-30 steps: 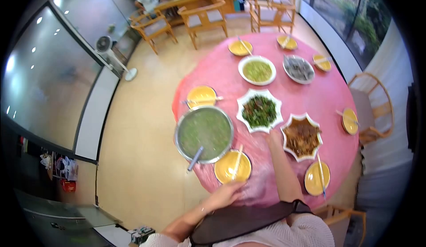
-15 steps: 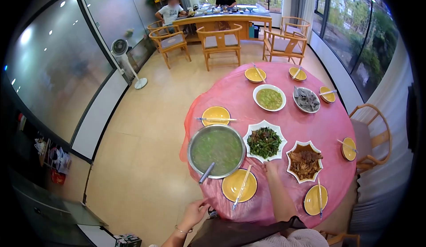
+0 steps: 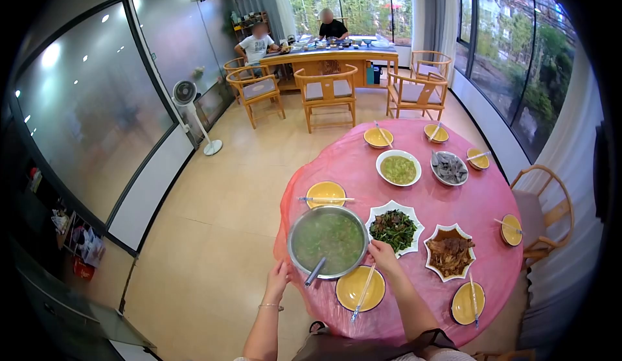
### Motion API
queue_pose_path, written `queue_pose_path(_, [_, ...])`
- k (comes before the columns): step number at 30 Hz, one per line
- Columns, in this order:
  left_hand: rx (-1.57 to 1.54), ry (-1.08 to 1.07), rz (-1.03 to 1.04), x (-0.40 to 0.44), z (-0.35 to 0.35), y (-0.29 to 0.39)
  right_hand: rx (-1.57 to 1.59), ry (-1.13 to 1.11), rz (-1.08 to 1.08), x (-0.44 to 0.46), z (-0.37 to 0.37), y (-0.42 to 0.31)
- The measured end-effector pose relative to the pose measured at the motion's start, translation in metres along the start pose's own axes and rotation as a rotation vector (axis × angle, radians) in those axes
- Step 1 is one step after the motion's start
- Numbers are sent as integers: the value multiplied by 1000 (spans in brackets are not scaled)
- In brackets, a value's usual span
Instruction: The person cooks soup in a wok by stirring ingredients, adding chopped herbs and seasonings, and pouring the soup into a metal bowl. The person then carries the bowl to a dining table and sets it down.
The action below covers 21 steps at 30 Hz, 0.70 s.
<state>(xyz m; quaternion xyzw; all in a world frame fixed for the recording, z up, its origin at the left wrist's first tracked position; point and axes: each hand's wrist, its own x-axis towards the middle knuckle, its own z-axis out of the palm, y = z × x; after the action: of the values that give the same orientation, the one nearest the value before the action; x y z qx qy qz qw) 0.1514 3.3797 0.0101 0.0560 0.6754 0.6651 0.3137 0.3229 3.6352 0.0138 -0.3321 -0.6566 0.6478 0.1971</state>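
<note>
A large metal basin (image 3: 328, 238) of greenish soup sits near the table's left edge, a ladle with a dark handle (image 3: 315, 271) leaning over its near rim. My right hand (image 3: 383, 256) has its fingers at the basin's right rim. Beside the lower left rim is my left hand (image 3: 277, 278), fingers slightly bent and apart, over the edge of the pink plastic tablecloth (image 3: 414, 309); whether it touches the basin is unclear. Just in front stands a yellow bowl (image 3: 353, 286) with wrapped chopsticks (image 3: 364, 293) across it. A star-shaped plate of dark greens (image 3: 394, 229) lies right of the basin.
A star-shaped dish of brown meat (image 3: 449, 255), a bowl of green soup (image 3: 398, 168) and a bowl of grey pieces (image 3: 448, 168) share the table. Several yellow bowls with chopsticks line its edge. Beyond are chairs (image 3: 325, 95), a fan (image 3: 186, 94) and two seated people.
My right hand has moved left from beside the greens plate to the basin's right rim. My left hand has risen towards the basin's left side. The view has tilted up.
</note>
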Motion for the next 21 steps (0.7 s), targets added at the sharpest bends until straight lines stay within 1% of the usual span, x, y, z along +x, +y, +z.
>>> queue_pose_path(1, [2, -3, -2, 8, -1, -4, 1, 3, 3, 1, 3, -2])
queue_pose_path(3, [-67, -107, -3, 20, -1, -6, 23, -45, 125, 6, 9, -8])
queue_pose_path(4, [-67, -109, -4, 21, 3, -5, 23, -43, 126, 8, 12, -8])
queue_pose_path(6, [-136, 45, 50, 16, 16, 4, -63, 41, 72, 13, 17, -5])
queue_pose_path(7, [-135, 44, 47, 19, 14, 1, -63, 42, 74, 17, 18, -1])
queue_pose_path(9, [-76, 18, 35, 30, 10, -5, -324, 222, -104, 23, 20, 4])
queue_pose_path(10, [-75, 17, 34, 33, 8, -7, -323, 223, -102, 24, 19, 3])
queue_pose_path(12, [23, 6, 29, 38, 6, -10, -377, 433, -116, 26, 16, -1])
queue_pose_path(15, [60, -36, 22, 42, 5, -10, -435, 488, -84, 30, 10, -4])
queue_pose_path(17, [67, -24, 16, 40, 8, -7, -462, 479, -97, 34, 8, 2])
queue_pose_path(19, [76, -12, 11, 40, 10, -6, -543, 457, -217, 41, 10, 12])
queue_pose_path(20, [67, -12, 8, 41, 10, -7, -544, 457, -214, 45, 10, 16])
queue_pose_path(21, [58, -12, 5, 42, 10, -8, -508, 357, -126, 47, 10, 18])
